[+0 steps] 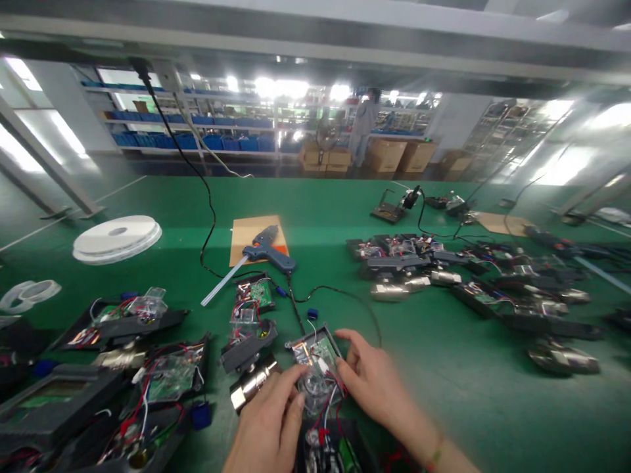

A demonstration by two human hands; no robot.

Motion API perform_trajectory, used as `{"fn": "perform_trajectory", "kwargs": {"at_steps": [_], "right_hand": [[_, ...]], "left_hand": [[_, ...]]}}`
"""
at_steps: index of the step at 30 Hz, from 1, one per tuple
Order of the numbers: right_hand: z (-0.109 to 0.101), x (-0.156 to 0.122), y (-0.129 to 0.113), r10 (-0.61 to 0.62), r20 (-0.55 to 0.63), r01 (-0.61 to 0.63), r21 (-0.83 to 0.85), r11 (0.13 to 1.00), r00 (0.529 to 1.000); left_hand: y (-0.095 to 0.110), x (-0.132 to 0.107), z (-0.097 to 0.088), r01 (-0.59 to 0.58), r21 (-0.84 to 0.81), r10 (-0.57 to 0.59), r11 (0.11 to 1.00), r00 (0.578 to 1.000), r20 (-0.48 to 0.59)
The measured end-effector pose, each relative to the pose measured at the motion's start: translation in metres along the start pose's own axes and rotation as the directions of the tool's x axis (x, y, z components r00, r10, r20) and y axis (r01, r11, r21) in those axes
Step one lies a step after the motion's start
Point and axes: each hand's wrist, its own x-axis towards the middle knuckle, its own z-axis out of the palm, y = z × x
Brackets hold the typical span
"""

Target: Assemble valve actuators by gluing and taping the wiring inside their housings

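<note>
Just below the middle of the view lies an opened dark plastic housing (290,343) with a green circuit board (323,348) and a clear plastic piece (315,387) inside. My left hand (276,410) has its bent fingers on the housing's left side, by the clear piece. On the right side, my right hand (369,374) grips the edge with thumb and index finger. Red, white and black wires run down to a second dark housing part (340,447) with a green component. Close to my left hand is another opened unit (254,295) with a metal fitting (254,381).
A blue-grey glue gun (269,249) with a clear glue stick rests on cardboard (241,230), its cord trailing nearby. Several opened units (167,374) crowd the left; more (404,256) lie right. A white reel (118,240) sits at left. A person (365,125) stands beyond the table.
</note>
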Motion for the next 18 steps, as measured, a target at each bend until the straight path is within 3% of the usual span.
{"fn": "perform_trajectory", "kwargs": {"at_steps": [4,9,13,18], "right_hand": [[-0.001,-0.01,-0.001,0.008,-0.017,-0.007,0.03,1.0,1.0],[-0.005,-0.005,-0.002,-0.039,-0.044,0.043,0.091,0.995,0.998],[-0.012,0.016,0.0,-0.09,-0.072,0.098,0.113,0.989,0.993],[-0.011,0.05,-0.007,-0.247,-0.06,0.253,0.121,0.96,0.967]], "left_hand": [[0.005,0.005,-0.006,-0.066,0.12,0.063,0.991,0.998,0.028],[0.011,0.015,-0.011,-0.061,0.212,0.07,0.975,0.997,-0.036],[0.011,0.019,-0.015,-0.052,0.255,0.066,0.966,0.997,-0.045],[0.017,0.022,-0.014,-0.045,0.259,0.041,0.965,0.999,0.022]]}}
